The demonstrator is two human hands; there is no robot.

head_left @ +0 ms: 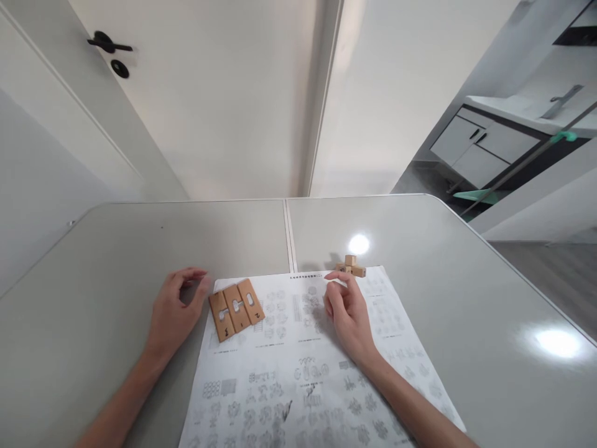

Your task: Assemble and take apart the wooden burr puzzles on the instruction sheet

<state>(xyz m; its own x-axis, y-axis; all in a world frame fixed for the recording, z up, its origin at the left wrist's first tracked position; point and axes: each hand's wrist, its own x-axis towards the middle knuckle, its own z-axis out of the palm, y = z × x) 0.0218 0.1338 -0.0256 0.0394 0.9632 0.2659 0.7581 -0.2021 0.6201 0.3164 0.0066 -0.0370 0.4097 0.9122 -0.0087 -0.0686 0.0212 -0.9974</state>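
Three flat slotted wooden pieces (239,317), numbered 3, 1 and 2, lie side by side left of the frame's centre, on the upper left corner of a printed sheet (280,348). Just beside them the left hand (180,306) rests, thumb and fingers apart. Right of centre, the right hand (346,310) is over the sheet, fingers bent; I can't tell whether they pinch anything. Just beyond it, small wooden blocks (351,267) sit clustered at the sheet's far edge on the pale desk (224,236).
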